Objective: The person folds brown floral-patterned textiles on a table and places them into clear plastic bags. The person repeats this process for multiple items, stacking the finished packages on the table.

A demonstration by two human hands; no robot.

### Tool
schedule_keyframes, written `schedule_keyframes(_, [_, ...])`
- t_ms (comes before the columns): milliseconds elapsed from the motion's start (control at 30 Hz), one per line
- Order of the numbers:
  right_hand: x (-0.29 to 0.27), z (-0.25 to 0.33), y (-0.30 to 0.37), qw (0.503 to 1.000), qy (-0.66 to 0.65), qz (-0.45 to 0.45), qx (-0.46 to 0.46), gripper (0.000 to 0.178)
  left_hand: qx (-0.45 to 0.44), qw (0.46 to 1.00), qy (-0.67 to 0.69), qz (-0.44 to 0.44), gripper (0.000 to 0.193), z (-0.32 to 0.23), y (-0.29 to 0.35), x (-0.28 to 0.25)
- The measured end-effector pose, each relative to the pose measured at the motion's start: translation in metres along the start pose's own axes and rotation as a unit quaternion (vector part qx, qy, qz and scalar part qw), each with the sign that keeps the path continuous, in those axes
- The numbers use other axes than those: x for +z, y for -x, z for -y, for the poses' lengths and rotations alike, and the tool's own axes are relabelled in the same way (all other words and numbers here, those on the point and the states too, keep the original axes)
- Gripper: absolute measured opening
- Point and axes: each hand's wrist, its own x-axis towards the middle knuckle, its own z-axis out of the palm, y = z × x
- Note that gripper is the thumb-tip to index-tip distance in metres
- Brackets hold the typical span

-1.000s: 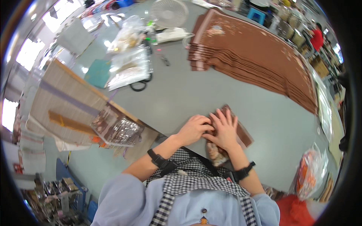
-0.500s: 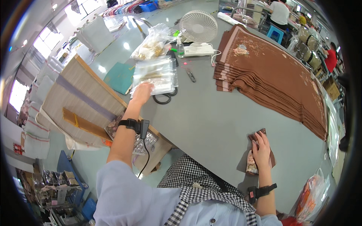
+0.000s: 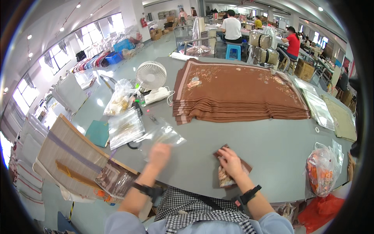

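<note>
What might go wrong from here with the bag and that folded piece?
The thin clear bag in the left hand might snag on the black loop close by. The folded brown cloth under the right hand lies near the front edge of the table, so a knock could send it off.

Worn are pale blue sleeves (image 3: 126, 224), black wristbands (image 3: 251, 193) and a checked apron (image 3: 178, 203).

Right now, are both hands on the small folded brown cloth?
No, only the right hand rests on the folded brown cloth; the left hand holds a clear plastic bag away from it.
</note>
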Motion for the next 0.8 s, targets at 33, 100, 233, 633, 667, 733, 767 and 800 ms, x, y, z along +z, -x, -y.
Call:
schedule_keyframes(33, [0.001, 0.006, 0.005, 1.000, -0.003, 0.011, -0.022, 0.036, 0.023, 0.998, -0.015, 0.060, 0.010, -0.043, 0.004, 0.009])
schedule_keyframes(100, [0.003, 0.016, 0.017, 0.998, -0.005, 0.021, -0.067, 0.038, 0.063, 0.978, 0.200, 0.015, 0.009, -0.115, 0.014, 0.023])
schedule_keyframes(233, [0.008, 0.023, 0.035, 0.995, 0.059, 0.068, -0.051, 0.036, 0.049, 0.939, 0.340, 0.008, 0.010, -0.163, 0.035, 0.026])
schedule_keyframes(633, [0.012, 0.023, 0.034, 0.988, 0.111, 0.099, -0.042, 0.034, 0.108, 0.910, 0.399, 0.029, 0.013, -0.139, 0.029, 0.018])
schedule_keyframes(667, [0.012, 0.024, 0.035, 0.989, 0.104, 0.097, -0.044, 0.034, 0.099, 0.911, 0.397, 0.041, 0.013, -0.147, 0.026, 0.022])
schedule_keyframes(733, [0.012, 0.024, 0.036, 0.991, 0.099, 0.083, -0.046, 0.035, 0.093, 0.918, 0.383, 0.056, 0.011, -0.150, 0.022, 0.025])
schedule_keyframes(767, [0.012, 0.024, 0.036, 0.989, 0.105, 0.096, -0.048, 0.035, 0.074, 0.919, 0.381, 0.066, 0.011, -0.147, 0.023, 0.023])
schedule_keyframes(800, [0.014, 0.024, 0.037, 0.989, 0.107, 0.094, -0.044, 0.036, 0.065, 0.918, 0.384, 0.075, 0.010, -0.138, 0.025, 0.018])
